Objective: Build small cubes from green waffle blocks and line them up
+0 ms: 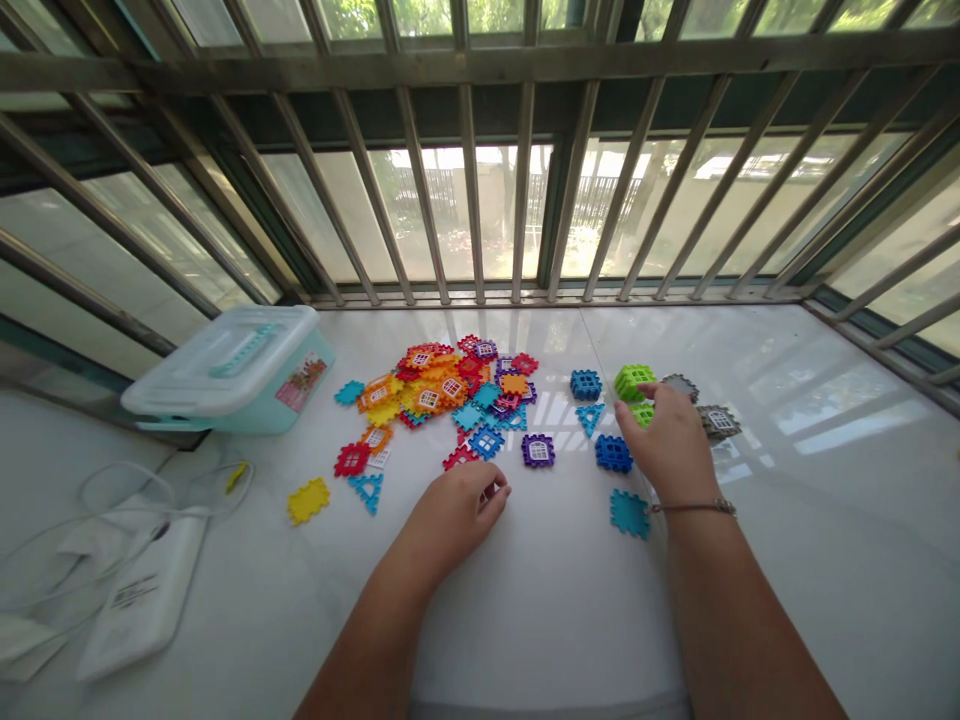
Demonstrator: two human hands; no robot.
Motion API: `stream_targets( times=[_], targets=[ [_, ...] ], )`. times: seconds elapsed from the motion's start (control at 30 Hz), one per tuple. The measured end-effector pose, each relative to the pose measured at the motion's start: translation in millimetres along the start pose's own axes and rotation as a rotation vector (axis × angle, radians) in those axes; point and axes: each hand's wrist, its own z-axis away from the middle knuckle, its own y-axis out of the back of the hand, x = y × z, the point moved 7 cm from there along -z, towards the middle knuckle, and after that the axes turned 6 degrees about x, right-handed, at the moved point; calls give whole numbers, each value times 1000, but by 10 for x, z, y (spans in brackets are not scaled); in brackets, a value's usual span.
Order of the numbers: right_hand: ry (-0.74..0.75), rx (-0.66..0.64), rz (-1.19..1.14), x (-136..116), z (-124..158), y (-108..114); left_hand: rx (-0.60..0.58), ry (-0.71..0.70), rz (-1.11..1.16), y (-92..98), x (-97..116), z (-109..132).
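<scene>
My left hand point(466, 505) hovers over the white surface with its fingers curled inward, just below a blue window piece point(486, 441) and a red piece; what it holds, if anything, is hidden. My right hand point(664, 435) reaches to the green pieces point(634, 382), its thumb and index finger apart at a lower green piece point(642, 413). Grey pieces point(718, 422) lie to its right. A dark blue stack point(614, 454) and a teal square point(629, 513) are on its left. A purple window piece point(538, 451) lies between my hands.
A heap of red, orange and yellow pieces point(431, 388) spreads left of centre. Behind it on the left stands a lidded teal box point(232, 370). A white power bank point(142, 595) with cables lies at the lower left. Metal bars point(469, 200) line the back edge.
</scene>
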Motion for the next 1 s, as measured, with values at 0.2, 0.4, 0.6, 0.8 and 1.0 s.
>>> stream_targets(
  times=[0.2,0.4,0.6,0.8,1.0],
  targets=[
    [32,-5,-19,-108,-21,-50,9,-1,-4,9,-5,7],
    [37,43,-49,-156,-66,30,23,-24,3,17,-8,-6],
    [73,58,-77,-249,-34,72,12,-37,1,-13,20,-25],
    [117,12,-97,-313,20,38,56,-94,0,-3,40,-45],
    [132,-11,-90,-335,94,12,204,-134,-96,37,-59,-87]
  ],
)
